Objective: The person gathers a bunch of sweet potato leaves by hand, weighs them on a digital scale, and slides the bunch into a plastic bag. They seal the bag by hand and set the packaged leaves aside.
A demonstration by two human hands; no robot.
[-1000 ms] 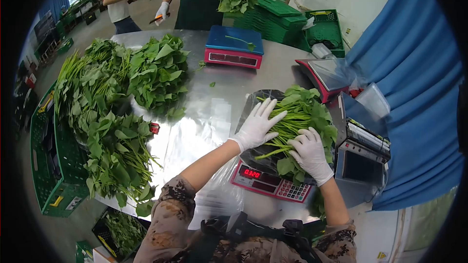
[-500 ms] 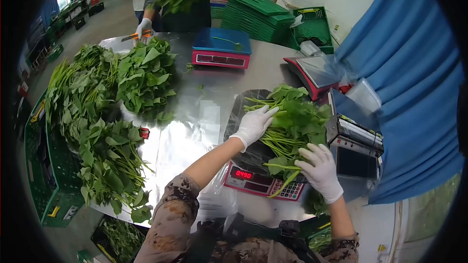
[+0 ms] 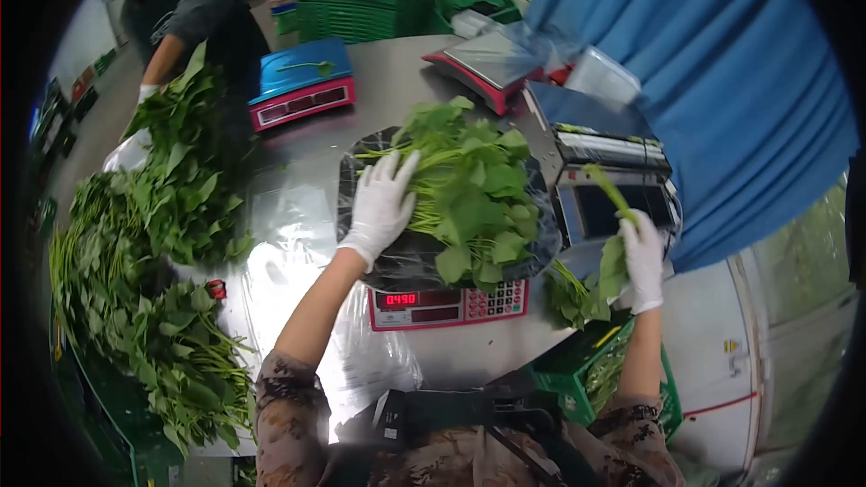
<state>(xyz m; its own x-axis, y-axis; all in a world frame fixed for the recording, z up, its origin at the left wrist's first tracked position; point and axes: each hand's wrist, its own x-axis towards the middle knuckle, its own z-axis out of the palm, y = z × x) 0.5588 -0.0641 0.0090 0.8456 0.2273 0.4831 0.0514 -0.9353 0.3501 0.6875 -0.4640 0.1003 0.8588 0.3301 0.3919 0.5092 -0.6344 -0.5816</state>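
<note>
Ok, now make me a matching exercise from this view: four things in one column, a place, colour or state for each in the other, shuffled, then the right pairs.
Things:
1. Wearer's left hand
2. Wearer's right hand
3. Curtain
4. Lit display

Matches:
A. Blue, hanging in folds
B. Showing red digits, 0.490
C. Resting on the bunch of greens
D. Holding a loose stem

Pairs: 1-C, 2-D, 3-A, 4-B
</note>
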